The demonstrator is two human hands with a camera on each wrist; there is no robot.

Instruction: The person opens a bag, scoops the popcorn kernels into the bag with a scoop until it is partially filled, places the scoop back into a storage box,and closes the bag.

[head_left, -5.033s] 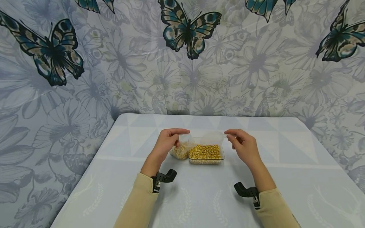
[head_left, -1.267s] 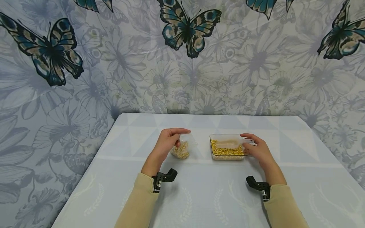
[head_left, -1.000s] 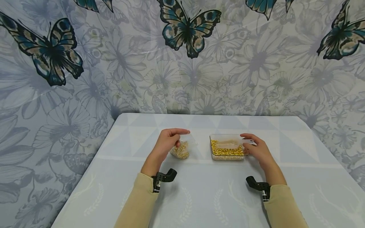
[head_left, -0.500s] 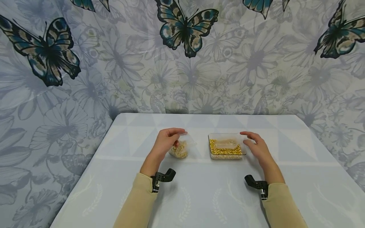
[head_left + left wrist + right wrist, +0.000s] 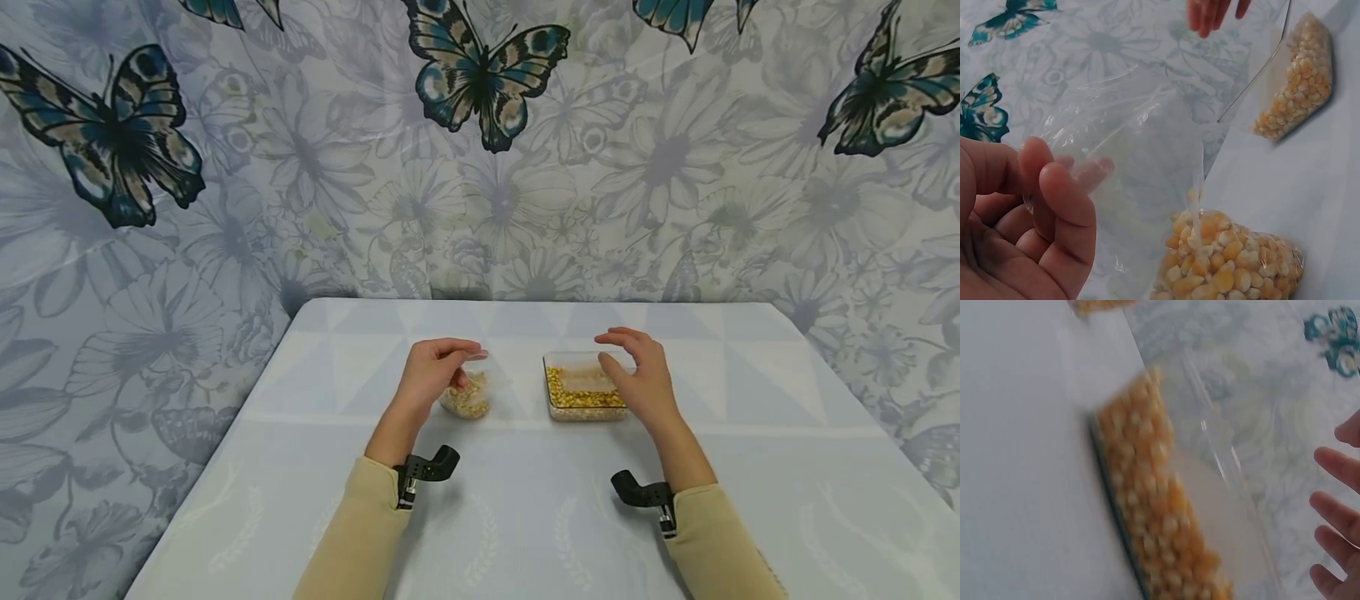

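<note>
Pinching the top edge of a clear plastic bag of corn kernels [image 5: 467, 398], the left hand [image 5: 430, 377] has its thumb and fingers curled onto the film while the bag's full bottom sits on the table [image 5: 525, 517]. The right hand [image 5: 637, 379] hovers just over the right end of a clear rectangular container of corn kernels [image 5: 581, 393], fingers spread and relaxed, gripping nothing. Bag and container sit near each other with a bare strip of table between them.

Head view gives the layout, but the bag's film is pretty much invisible there. The left wrist view fills that in: you can see the fingers [image 5: 1063, 212] pinching the crinkly film, the kernels heaped at the bag's bottom [image 5: 1225, 259], and the container [image 5: 1300, 78] off in the upper right corner. The right wrist view is blurry, but it shows something the others don't: the kernels are banked along one long side of the container [image 5: 1160, 506], with a bare patch of its floor beside them, and the fingertips [image 5: 1335, 515] are clear of its wall. Butterfly-print cloth [image 5: 480, 167] hangs behind the table.
</note>
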